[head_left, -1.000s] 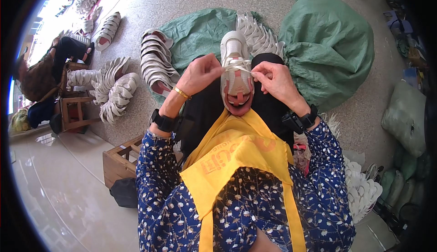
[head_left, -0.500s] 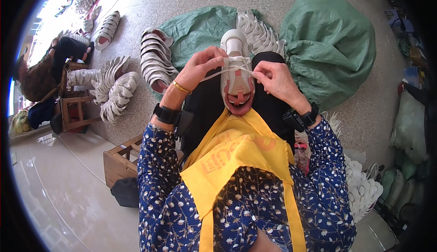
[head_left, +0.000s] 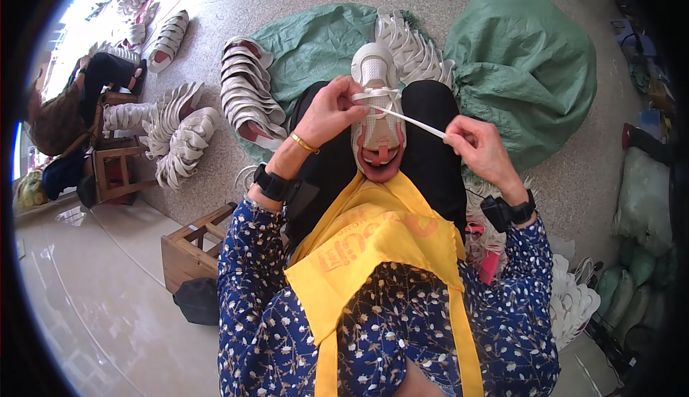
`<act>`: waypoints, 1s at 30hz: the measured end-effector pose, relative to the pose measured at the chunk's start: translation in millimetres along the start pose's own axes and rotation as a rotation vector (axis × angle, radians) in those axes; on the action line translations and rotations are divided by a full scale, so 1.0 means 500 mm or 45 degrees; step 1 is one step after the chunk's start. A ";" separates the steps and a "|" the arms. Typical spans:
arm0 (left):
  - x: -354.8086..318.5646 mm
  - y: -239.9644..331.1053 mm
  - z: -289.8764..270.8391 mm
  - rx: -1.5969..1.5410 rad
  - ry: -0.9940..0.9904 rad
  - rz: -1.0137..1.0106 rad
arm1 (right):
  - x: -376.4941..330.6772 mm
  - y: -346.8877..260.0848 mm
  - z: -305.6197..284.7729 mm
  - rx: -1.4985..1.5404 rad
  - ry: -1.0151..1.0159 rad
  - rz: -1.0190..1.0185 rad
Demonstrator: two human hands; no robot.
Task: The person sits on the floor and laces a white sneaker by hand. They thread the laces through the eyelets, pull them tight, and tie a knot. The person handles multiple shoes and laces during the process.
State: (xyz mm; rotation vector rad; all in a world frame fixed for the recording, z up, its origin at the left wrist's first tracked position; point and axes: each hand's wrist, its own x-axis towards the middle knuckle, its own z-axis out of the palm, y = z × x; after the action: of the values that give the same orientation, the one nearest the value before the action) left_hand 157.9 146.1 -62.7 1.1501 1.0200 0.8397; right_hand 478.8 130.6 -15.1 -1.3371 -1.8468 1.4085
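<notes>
shoe (head_left: 378,135) beside left fingers (head_left: 344,90); white lace (head_left: 413,120) taut to right fingers (head_left: 461,137)

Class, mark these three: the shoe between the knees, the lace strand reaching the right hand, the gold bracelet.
Shoe (head_left: 381,134), head view, middle of its upper.
Lace strand (head_left: 410,120), head view, middle of its straight stretch.
Gold bracelet (head_left: 304,143), head view, outer face of the band.
</notes>
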 end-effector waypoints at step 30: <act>-0.051 0.014 0.056 0.607 0.302 0.178 | 0.194 -0.028 0.087 0.545 -0.333 0.022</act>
State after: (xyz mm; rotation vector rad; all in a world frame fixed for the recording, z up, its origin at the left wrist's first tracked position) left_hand 175.9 115.1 -48.1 1.5638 1.3971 0.8828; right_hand 396.8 196.4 -36.8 -0.9934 -1.5570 1.9292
